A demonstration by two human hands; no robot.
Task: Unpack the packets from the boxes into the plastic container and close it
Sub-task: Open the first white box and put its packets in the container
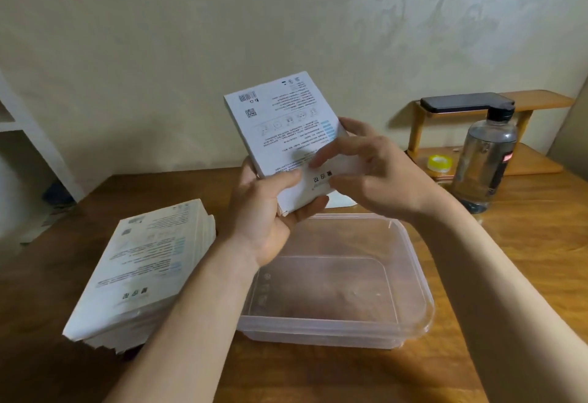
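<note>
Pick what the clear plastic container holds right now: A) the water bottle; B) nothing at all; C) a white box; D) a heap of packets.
B: the plastic container shows only its bare bottom, while the left hand and right hand hold the white box up, outside it.
</note>
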